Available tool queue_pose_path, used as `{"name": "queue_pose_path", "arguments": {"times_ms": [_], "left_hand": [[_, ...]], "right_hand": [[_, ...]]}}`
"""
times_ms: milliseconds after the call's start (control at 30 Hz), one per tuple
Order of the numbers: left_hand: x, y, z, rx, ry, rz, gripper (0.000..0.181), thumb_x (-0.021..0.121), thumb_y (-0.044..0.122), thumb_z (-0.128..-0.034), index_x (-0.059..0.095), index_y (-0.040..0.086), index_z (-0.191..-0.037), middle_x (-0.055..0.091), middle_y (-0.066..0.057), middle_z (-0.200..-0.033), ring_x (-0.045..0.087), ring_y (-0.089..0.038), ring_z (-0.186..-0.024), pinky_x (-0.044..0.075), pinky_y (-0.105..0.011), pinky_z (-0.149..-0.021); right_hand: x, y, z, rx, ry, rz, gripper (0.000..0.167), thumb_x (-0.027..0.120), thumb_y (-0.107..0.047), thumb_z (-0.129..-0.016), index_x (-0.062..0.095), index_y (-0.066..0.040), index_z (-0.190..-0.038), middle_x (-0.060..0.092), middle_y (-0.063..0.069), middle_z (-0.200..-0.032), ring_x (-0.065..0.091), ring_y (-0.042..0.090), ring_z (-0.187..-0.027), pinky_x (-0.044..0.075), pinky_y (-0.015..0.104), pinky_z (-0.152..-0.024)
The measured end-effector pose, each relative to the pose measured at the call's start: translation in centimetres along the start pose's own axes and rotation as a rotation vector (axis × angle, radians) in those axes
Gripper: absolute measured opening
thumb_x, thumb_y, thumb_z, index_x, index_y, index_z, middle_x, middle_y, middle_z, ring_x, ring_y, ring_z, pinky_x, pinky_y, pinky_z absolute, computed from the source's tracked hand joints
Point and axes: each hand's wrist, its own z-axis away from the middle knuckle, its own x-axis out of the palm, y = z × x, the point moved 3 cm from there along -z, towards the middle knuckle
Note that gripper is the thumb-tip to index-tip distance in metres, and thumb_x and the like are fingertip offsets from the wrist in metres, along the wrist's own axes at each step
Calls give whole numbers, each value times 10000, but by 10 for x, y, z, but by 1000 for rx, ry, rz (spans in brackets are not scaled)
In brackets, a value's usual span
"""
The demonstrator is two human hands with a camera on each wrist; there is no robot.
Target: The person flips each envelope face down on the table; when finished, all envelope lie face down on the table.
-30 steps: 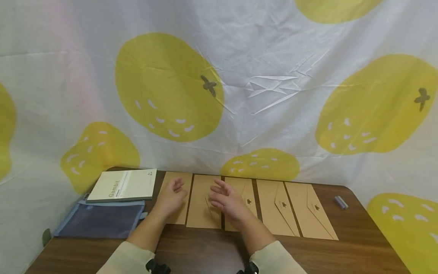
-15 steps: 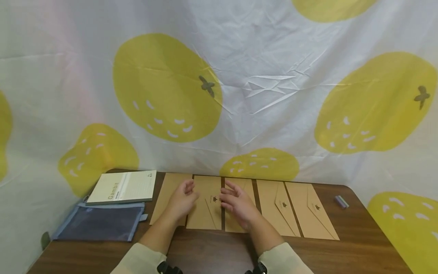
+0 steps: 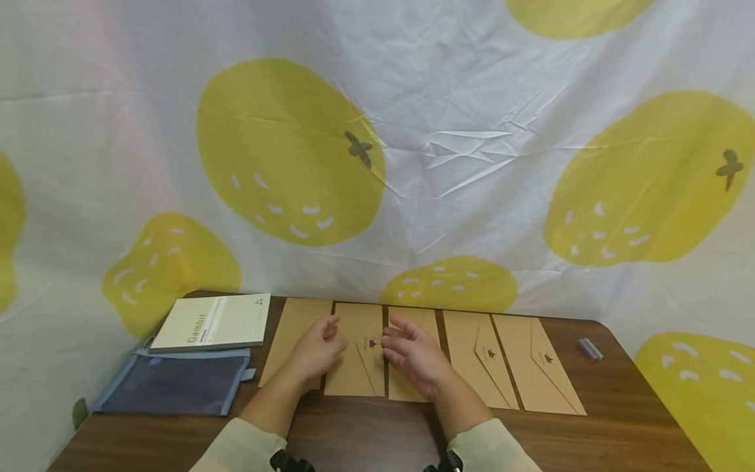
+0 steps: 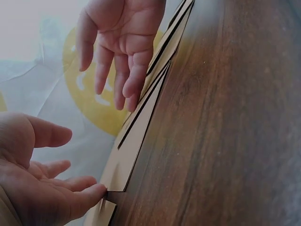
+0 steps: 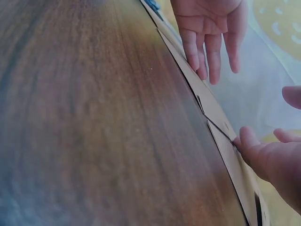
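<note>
Several tan envelopes lie side by side in a row along the back of the table, some with a pointed flap and a small dark crown print. In the head view my left hand (image 3: 315, 351) is over the two leftmost envelopes, near the second envelope (image 3: 345, 314). My right hand (image 3: 417, 354) is above the middle envelope (image 3: 407, 387). The palms face each other, fingers loosely extended, and neither hand holds anything. In the left wrist view the left little finger (image 4: 96, 190) is close to an envelope edge; whether it touches, I cannot tell.
To the left, a pale "Gambit" notebook (image 3: 238, 318) lies against a blue-edged mesh zip pouch (image 3: 171, 383). A small purplish cylinder-like item (image 3: 590, 349) is on the right of the brown wooden table (image 3: 637, 419). Behind hangs a white curtain (image 3: 460, 216) with yellow fruit prints.
Both hands have shifted right and slightly toward me since a second ago, uncovering the crown print on the second envelope. Over the last half second they have barely moved. The envelopes stay put.
</note>
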Motion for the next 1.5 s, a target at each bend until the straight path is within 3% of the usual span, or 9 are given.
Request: {"name": "queue_pose_path", "arguments": {"times_ms": [333,500,600,800,933,1100,1233,1333,1500], "left_hand": [[5,6,3,29,-18,-15,581,642,149,-1026,489,42,-1577,511,-280,-1602,474,-482,-1502,415,-637,-1227],[11,8,3,45,-40,-7,577,650,187,-1030,502,48,-1570,503,-266,-1617,456,-482,-1517,397,-641,-1238],[17,11,1,53,-55,0,584,665,207,-1021,512,52,-1563,501,-261,-1620,446,-480,-1523,385,-641,-1246],[26,17,-3,49,-71,11,601,675,258,-1021,510,58,-1563,488,-252,-1631,431,-474,-1533,372,-646,-1249],[31,21,-7,42,-62,18,606,663,327,-1034,510,80,-1565,482,-206,-1650,418,-450,-1549,365,-641,-1256],[37,26,-13,51,-36,48,628,681,365,-1028,513,83,-1563,489,-187,-1651,421,-438,-1551,362,-627,-1265],[42,30,-16,56,-39,105,605,697,339,-1030,528,81,-1550,493,-216,-1637,430,-446,-1542,391,-628,-1247],[43,31,-16,48,-47,134,593,691,348,-1036,533,96,-1549,484,-226,-1640,438,-448,-1535,424,-624,-1224],[42,30,-13,27,-46,169,570,677,372,-1041,547,139,-1544,489,-195,-1640,474,-434,-1504,479,-615,-1173]], "right_hand": [[-5,2,-6,-22,16,3,667,567,79,-1000,309,112,-1615,384,370,-1643,412,470,-1550,422,436,-1267],[-5,3,-7,-29,22,16,621,581,70,-1000,372,124,-1581,419,334,-1637,527,361,-1455,536,250,-1113],[-5,3,-6,-25,23,14,605,589,66,-1002,397,116,-1574,405,305,-1657,575,272,-1372,552,203,-1040],[-2,2,-4,-18,6,19,614,592,54,-1007,398,93,-1589,342,272,-1705,567,196,-1293,548,193,-1024],[0,0,-3,-29,-2,24,625,598,39,-1012,398,63,-1603,319,227,-1734,570,175,-1325,529,203,-1073],[3,-5,-1,-52,-38,16,648,611,-3,-1027,372,32,-1628,274,201,-1760,507,232,-1460,417,377,-1265],[6,-7,0,-57,-48,4,656,619,-29,-1030,379,-20,-1641,270,181,-1763,429,299,-1542,321,496,-1322],[7,-9,0,-50,-47,-1,654,624,-47,-1035,390,-61,-1646,280,158,-1762,417,294,-1552,363,464,-1299],[12,-11,4,-49,-61,-8,679,641,-50,-1023,389,-80,-1653,253,135,-1781,477,222,-1485,502,294,-1131]]}}
